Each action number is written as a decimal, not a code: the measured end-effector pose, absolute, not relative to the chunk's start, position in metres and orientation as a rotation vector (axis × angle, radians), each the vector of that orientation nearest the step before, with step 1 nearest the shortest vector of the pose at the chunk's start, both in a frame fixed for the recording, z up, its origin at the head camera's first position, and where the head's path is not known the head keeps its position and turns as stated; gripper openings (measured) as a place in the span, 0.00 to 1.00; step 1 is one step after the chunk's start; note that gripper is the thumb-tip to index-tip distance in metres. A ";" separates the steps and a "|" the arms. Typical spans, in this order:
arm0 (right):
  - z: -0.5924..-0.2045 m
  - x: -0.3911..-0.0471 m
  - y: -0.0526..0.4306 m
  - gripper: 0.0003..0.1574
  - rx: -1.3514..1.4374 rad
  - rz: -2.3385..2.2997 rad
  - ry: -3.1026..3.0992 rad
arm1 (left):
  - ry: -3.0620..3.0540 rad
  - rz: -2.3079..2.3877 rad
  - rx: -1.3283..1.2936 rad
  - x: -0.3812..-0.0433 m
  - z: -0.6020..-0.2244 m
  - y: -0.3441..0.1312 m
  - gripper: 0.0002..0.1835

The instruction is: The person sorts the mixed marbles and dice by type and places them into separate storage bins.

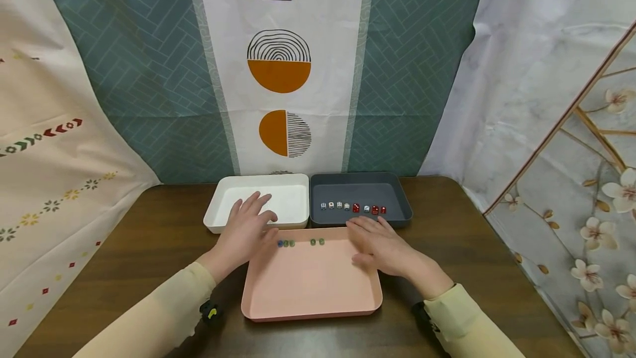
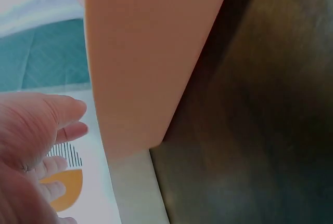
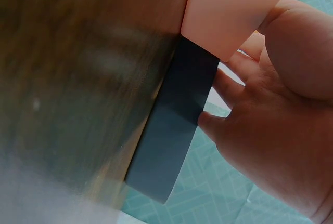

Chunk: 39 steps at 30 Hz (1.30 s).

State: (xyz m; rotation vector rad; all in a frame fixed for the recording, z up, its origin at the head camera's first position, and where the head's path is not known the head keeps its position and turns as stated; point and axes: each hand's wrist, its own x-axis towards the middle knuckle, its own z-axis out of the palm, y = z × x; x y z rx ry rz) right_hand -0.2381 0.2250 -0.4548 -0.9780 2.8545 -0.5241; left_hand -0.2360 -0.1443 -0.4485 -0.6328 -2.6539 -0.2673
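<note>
In the head view my left hand (image 1: 244, 229) hovers with fingers spread over the white tray's front edge and the pink tray's far left corner, holding nothing. My right hand (image 1: 380, 245) reaches over the far right corner of the pink tray (image 1: 313, 297), its fingertips at the front of the dark grey tray (image 1: 360, 181). A row of several small red and whitish dice (image 1: 356, 208) lies in that dark tray. Along the pink tray's far side sit one small blue piece (image 1: 280, 243) and several green pieces (image 1: 313, 242). Both wrist views show relaxed fingers beside the tray walls.
The white tray (image 1: 288, 187) stands at the back left, side by side with the dark one. All three trays rest on a dark wooden table (image 1: 164, 225). Patterned cloth (image 1: 149, 70) hangs behind the table and along both sides.
</note>
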 end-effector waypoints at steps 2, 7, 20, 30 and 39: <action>-0.455 -0.238 0.226 0.51 -0.977 -0.524 2.855 | -2.656 -0.263 -0.649 -0.232 -0.450 -0.142 0.11; -0.455 -0.238 0.227 0.51 -0.980 -0.517 2.861 | -2.657 -0.209 -0.702 -0.225 -0.456 -0.138 0.10; -0.455 -0.239 0.225 0.50 -0.976 -0.509 2.862 | -2.613 -0.192 -0.768 -0.217 -0.463 -0.135 0.10; -0.455 -0.239 0.226 0.51 -0.986 -0.506 2.869 | -2.660 -0.079 -0.745 -0.219 -0.469 -0.133 0.10; -0.457 -0.239 0.225 0.51 -0.965 -0.521 2.855 | -2.661 -0.059 -0.742 -0.222 -0.474 -0.132 0.12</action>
